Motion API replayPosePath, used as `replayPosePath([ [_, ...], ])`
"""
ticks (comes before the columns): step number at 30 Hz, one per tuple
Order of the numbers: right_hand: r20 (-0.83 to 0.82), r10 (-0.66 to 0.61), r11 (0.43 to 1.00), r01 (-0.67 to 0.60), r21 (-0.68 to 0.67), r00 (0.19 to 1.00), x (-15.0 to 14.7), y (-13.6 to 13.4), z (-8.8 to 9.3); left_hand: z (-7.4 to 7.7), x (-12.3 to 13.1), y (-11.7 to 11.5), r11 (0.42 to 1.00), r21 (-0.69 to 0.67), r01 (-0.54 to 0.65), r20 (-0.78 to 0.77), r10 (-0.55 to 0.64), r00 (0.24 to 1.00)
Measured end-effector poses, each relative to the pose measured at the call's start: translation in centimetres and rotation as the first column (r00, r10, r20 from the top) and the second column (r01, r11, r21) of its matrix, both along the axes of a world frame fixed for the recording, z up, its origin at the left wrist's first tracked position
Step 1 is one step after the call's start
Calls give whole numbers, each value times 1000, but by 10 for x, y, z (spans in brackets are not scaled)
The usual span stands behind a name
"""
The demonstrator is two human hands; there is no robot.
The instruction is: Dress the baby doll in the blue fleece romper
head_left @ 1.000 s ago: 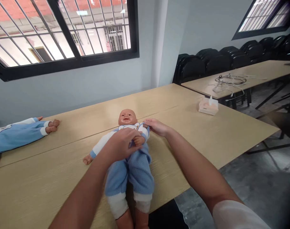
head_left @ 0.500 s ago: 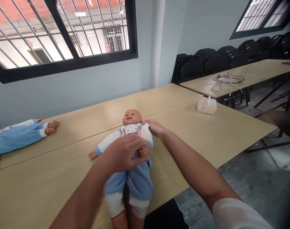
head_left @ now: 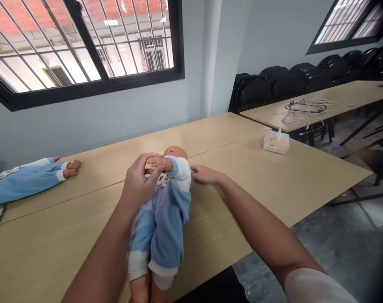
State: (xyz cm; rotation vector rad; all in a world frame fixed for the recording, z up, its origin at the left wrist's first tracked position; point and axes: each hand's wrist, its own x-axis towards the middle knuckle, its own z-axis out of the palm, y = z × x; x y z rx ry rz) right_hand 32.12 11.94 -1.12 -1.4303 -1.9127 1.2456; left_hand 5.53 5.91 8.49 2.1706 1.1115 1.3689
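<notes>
A baby doll (head_left: 170, 206) in a blue and white fleece suit lies on the wooden table (head_left: 241, 202), rolled partly onto its side toward the left. Its head (head_left: 177, 151) shows only in part behind its raised arm. My left hand (head_left: 141, 181) is closed around that arm near the doll's hand (head_left: 155, 161), the thumb below it. At the doll's back, just under the shoulder, my right hand (head_left: 205, 174) pinches the suit's cloth; its fingertips are partly hidden. The doll's bare feet point toward me.
A second doll (head_left: 27, 181) in similar clothes lies at the left. A tissue box (head_left: 276, 142) stands at the right of the table. Tangled cables (head_left: 306, 110) lie on another table behind it, with stacked black chairs (head_left: 256, 92) along the wall.
The doll has turned from its back toward its left-hand side in view. My left hand moved up and left with the doll's arm, which now crosses its chest and face.
</notes>
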Motion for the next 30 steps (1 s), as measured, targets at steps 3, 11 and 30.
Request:
replayPosePath([
  [3,202,-174,980,149,131,964,-16,-1,-1,1,2,-3,999,23,-23,-16,23,1000],
  [11,248,86,996,-91,10,965,1,-13,27,-3,5,0,992,80,-97,-20,99,995],
  [30,-189,376,926,-373,53,907,10,-13,18,-8,-2,9,997,78,-24,-144,35,989],
])
